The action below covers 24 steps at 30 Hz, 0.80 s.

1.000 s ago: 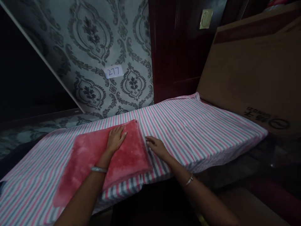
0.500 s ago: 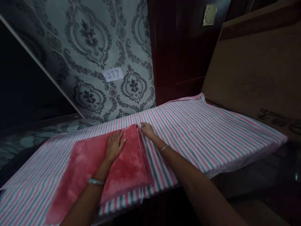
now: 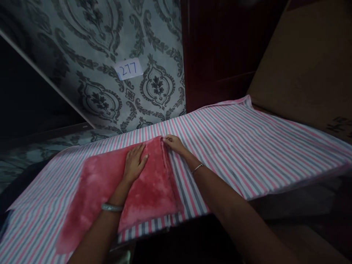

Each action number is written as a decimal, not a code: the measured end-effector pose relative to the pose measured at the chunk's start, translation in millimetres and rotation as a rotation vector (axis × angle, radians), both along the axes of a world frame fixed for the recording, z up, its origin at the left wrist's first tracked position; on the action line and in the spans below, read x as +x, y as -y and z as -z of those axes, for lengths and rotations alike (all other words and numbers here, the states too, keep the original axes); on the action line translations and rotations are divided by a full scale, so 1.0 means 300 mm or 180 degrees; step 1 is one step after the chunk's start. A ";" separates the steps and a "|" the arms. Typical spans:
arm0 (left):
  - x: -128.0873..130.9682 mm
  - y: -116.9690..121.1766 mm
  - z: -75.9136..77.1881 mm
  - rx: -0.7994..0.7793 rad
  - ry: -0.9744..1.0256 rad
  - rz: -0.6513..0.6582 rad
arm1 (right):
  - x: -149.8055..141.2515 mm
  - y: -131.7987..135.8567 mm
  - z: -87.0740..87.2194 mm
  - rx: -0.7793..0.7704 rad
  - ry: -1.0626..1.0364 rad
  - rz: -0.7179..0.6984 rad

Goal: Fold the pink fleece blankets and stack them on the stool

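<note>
A folded pink-red plush cloth (image 3: 154, 183) lies on a striped sheet (image 3: 220, 146) of pink, grey and white. Flat on top of the cloth, toward its far edge, rests my left hand (image 3: 134, 163), with the fingers stretched out and the thumb apart. My right hand (image 3: 174, 143) is at the cloth's far right corner, thumb and fingers pinched together on its edge. Layers of the fold show along the cloth's right side. The underside of the cloth is hidden.
Behind the sheet stands a patterned wall with a paper label (image 3: 128, 69) reading 277. A dark red panel (image 3: 214, 55) adjoins it. At the right leans a large cardboard box (image 3: 308, 69). A dark screen-like panel (image 3: 33, 91) stands at the left.
My right hand has moved slightly left onto the cloth's far right corner and closed on it. My left hand stays flat on the cloth. The camera view has shifted a little.
</note>
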<state>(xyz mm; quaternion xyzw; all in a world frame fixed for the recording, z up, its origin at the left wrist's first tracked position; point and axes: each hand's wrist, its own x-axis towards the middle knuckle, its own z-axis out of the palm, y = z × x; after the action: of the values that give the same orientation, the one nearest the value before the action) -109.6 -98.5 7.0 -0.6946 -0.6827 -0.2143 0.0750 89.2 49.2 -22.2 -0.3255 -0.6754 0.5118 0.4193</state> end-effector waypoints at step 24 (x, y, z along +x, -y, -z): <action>0.034 0.004 -0.030 -0.0135 -0.0180 -0.0010 | -0.039 0.015 -0.014 0.0565 0.0477 -0.0115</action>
<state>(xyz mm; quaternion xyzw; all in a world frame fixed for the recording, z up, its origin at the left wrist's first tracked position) -99.3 -99.6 15.9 -0.7008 -0.6857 -0.1799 0.0799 77.7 44.6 -18.0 -0.3122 -0.7534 0.4317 0.3855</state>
